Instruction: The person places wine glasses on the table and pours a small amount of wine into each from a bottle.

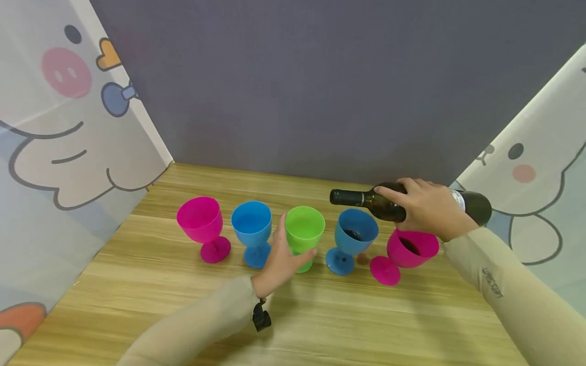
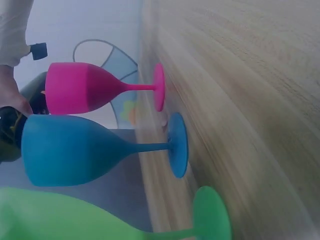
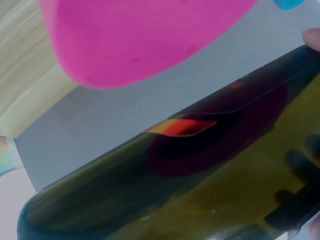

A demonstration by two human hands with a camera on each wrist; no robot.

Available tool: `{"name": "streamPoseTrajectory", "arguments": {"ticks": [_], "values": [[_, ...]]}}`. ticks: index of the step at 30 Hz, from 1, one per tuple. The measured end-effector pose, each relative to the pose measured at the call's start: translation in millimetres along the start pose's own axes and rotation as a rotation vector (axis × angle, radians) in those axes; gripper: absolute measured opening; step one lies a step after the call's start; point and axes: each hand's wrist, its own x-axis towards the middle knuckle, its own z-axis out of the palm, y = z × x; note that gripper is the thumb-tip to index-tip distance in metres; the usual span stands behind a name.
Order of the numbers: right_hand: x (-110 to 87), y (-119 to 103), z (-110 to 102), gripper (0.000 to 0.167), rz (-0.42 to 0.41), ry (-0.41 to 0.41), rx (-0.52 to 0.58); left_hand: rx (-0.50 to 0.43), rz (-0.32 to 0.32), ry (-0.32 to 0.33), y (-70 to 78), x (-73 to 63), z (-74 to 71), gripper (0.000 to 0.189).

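Note:
My left hand (image 1: pixel 279 256) holds the green goblet (image 1: pixel 305 226) in the middle of the row, fingers along its left side and thumb across the front. With my right hand (image 1: pixel 423 209) I grip a dark glass wine bottle (image 1: pixel 384 203), tipped nearly level, its neck pointing left. The bottle's mouth is up between the green goblet and the right-hand blue goblet (image 1: pixel 350 247). Dark liquid shows in that blue goblet and in the right-hand pink goblet (image 1: pixel 405 260), which is close below my right hand. The right wrist view shows dark liquid inside the bottle (image 3: pixel 200 155).
Left of the green goblet stand another blue goblet (image 1: pixel 252 236) and a pink goblet (image 1: pixel 201 226). All are on a wood-grain table (image 1: pixel 329 315). A grey panel (image 1: pixel 320 91) rises behind, with cartoon-printed cloth (image 1: pixel 68 152) at both sides.

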Motion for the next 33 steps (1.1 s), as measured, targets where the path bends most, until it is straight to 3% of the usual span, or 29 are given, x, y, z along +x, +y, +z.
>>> {"name": "streamPoseTrajectory", "arguments": {"ticks": [6, 15, 21, 28, 33], "values": [[2.5, -1.4, 2.5, 0.083, -0.037, 0.029, -0.006, -0.042, -0.014, 0.050, -4.4, 8.2, 3.3, 0.100], [8.4, -7.7, 10.1, 0.085, -0.029, -0.021, 0.004, -0.134, -0.044, 0.050, -7.6, 21.1, -1.1, 0.098], [11.4, -9.4, 13.8, 0.086, -0.034, 0.004, 0.011, -0.133, -0.046, 0.036, -7.8, 26.0, -1.5, 0.095], [15.3, -9.6, 16.3, 0.088, -0.029, -0.012, 0.029, -0.217, -0.036, 0.064, -13.8, 32.6, 1.1, 0.086], [18.6, -9.4, 18.0, 0.087, -0.045, 0.007, 0.024, -0.240, -0.003, 0.006, -16.3, 33.3, -1.1, 0.085]]}}
